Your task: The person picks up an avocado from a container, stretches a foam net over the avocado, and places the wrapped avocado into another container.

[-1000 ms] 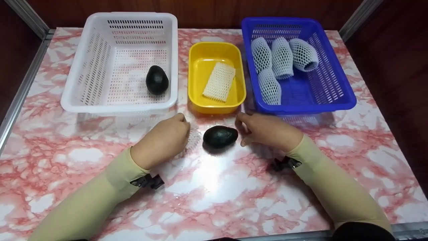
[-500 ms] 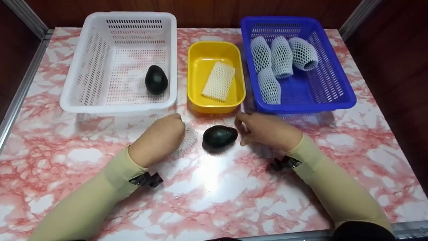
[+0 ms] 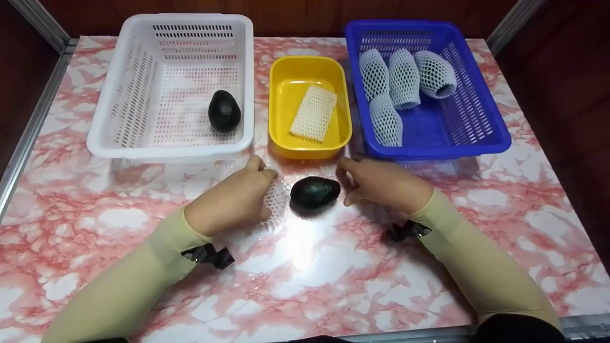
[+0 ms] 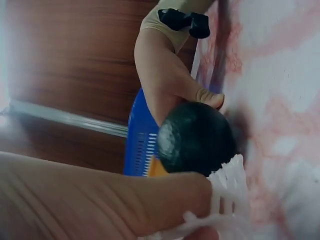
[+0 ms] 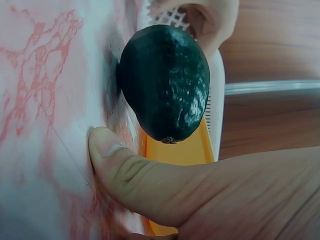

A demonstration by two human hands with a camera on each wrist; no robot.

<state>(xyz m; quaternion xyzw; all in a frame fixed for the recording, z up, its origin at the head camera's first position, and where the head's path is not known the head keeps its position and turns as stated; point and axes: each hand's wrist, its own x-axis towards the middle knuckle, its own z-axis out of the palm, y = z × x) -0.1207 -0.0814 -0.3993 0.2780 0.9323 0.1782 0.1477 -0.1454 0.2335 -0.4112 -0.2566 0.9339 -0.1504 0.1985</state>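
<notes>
A dark green avocado [image 3: 314, 194] lies on its side on the table between the two hands. My left hand [image 3: 232, 200], just left of it, holds a white foam net sleeve [image 3: 276, 202] whose edge faces the avocado's blunt end. In the left wrist view, the net [image 4: 231, 200] shows around the fingers, close below the avocado [image 4: 196, 138]. My right hand [image 3: 381, 185] rests at the avocado's narrow end, thumb and fingers apart and nothing between them. From the right wrist, the thumb [image 5: 125, 165] appears low by the table, apart from the stem tip.
Behind the hands stand a white basket [image 3: 167, 152] with one avocado [image 3: 224, 111], a yellow bin [image 3: 310, 153] with flat foam nets [image 3: 313, 113], and a blue basket [image 3: 438, 151] with several net-wrapped pieces [image 3: 404, 78].
My left hand drew back a little to the left, then came forward again with its fingers spread wider on the net sleeve. The avocado and right hand have stayed put.
</notes>
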